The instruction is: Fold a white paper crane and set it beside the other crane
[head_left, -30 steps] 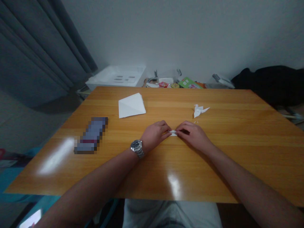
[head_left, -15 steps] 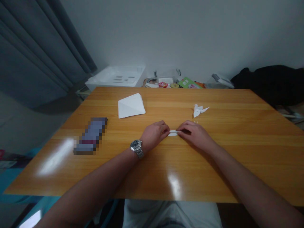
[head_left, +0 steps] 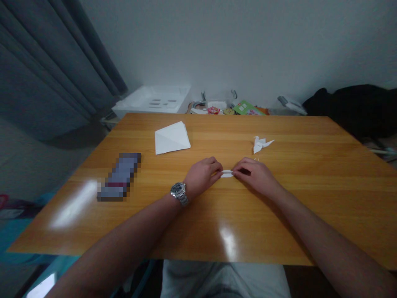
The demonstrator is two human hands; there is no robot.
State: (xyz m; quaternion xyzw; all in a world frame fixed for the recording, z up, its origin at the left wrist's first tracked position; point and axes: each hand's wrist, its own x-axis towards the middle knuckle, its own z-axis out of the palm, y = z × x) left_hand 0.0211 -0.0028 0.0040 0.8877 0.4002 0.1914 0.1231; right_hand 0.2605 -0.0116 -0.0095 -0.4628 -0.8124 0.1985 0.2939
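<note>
A small folded piece of white paper (head_left: 227, 174) lies between my two hands, low over the middle of the table. My left hand (head_left: 204, 174), with a metal watch (head_left: 179, 191) on its wrist, pinches the left end of the paper between thumb and fingers. At the other end, the thumb and fingertips of my right hand (head_left: 254, 174) are closed on it. Both ends of the paper are hidden by fingertips. Beyond my right hand stands a white origami crane (head_left: 261, 144), apart from it.
A stack of white paper sheets (head_left: 172, 138) rests at the back left of the wooden table (head_left: 198, 231). A blurred-out dark phone-like object (head_left: 120, 176) lies at the left. Behind the table are a white tray (head_left: 155, 97), a green packet (head_left: 246, 108) and a black cloth (head_left: 350, 107).
Both hands keep their pinch on the folded paper, with barely any movement. The whole view has shifted very slightly.
</note>
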